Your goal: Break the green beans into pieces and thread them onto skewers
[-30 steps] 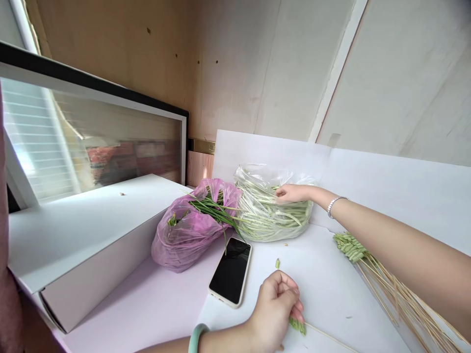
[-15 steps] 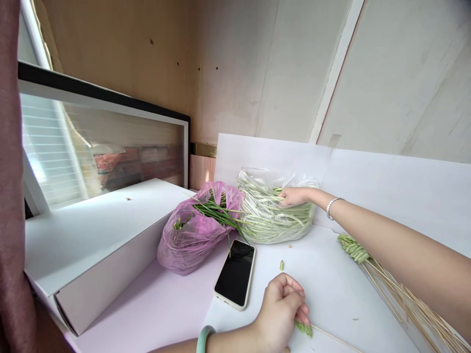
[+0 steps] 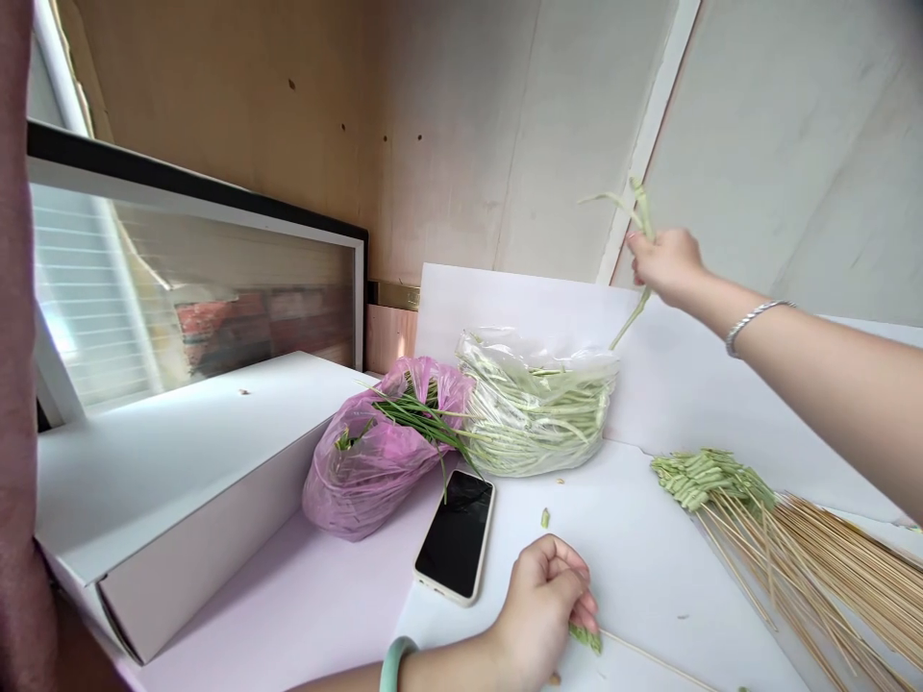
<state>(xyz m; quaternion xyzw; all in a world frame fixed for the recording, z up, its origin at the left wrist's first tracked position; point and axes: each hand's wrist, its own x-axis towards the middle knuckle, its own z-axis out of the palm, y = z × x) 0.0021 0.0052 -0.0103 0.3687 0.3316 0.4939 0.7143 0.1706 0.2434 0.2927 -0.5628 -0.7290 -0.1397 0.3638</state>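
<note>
My right hand (image 3: 669, 265) is raised above the clear plastic bag, closed round a long green bean (image 3: 640, 207) whose ends stick out above and below the fist. The clear bag (image 3: 537, 404) bulges with many more pale long beans. Low in the view, my left hand (image 3: 552, 591) curls its fingers over a bamboo skewer (image 3: 649, 658). Folded green bean pieces (image 3: 586, 638) on this skewer show under the fingertips; the rest of the grip is hidden by the hand.
Left of the bean bag lies a pink bag (image 3: 375, 461) with green stalks. A phone (image 3: 456, 538) rests in the middle. Filled bean skewers (image 3: 713, 479) and bare sticks (image 3: 851, 567) lie right. A white box (image 3: 209, 461) stands left; a bean scrap (image 3: 545, 518) lies near my left hand.
My right hand has come up out of the clear bag, drawing a long bean with it, and moved up and right. My left hand has stayed with the skewer.
</note>
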